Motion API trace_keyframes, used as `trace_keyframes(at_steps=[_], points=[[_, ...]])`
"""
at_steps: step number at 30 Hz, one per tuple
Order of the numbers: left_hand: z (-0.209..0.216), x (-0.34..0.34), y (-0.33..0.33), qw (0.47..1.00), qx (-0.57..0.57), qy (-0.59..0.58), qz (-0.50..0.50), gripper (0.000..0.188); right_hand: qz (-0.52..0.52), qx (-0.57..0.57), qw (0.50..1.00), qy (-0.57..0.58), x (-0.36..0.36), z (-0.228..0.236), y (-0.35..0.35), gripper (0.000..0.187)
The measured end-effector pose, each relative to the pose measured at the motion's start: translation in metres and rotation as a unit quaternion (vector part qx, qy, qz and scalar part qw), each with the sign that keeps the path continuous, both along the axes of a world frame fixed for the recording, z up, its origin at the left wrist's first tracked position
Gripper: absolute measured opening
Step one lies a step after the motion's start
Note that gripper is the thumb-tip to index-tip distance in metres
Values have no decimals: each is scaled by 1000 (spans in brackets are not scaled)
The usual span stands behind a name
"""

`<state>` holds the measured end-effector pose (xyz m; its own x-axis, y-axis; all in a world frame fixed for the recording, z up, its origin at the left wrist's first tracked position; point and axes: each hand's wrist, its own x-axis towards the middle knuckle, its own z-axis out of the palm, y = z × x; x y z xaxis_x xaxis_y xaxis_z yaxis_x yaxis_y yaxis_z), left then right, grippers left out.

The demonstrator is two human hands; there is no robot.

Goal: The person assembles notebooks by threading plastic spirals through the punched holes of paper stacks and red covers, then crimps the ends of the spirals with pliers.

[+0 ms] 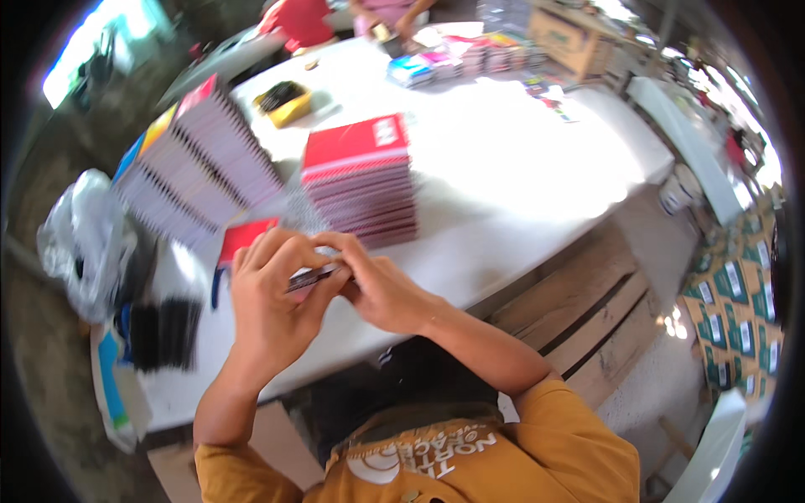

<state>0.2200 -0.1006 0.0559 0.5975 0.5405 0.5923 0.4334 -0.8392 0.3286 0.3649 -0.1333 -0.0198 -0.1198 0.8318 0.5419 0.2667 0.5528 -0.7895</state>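
— Holding what?
— Pinching a small dark strip [309, 278], blurred, between curled fingers of left hand [272, 289] and right hand [381, 289], at 7 o'clock from the red notebook stack [360, 180].
— Best handled how?
— Steady with 1 hand, ease gently with the other.
— Seeing writing?
— Yes: white lettering [440, 461] on the orange shirt [579, 427], 6 o'clock.

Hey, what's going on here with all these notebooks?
Someone's left hand and right hand are together, fingering a narrow dark thing, too blurred to name. Just beyond the hands is a neat stack of red-topped notebooks. Taller stacks of spiral notebooks stand to the left, and a black bundle lies near the table's left edge.
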Motion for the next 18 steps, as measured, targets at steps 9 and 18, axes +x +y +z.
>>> trace_keyframes(at_steps=[9, 18], points=[[15, 53, 88, 965, 226, -128, 37, 22, -188, 249, 950, -16, 109, 53, 65, 25], [-70, 62, 117, 915, -88, -357, 165, 30, -339, 81, 932, 98, 67, -2, 89, 58]])
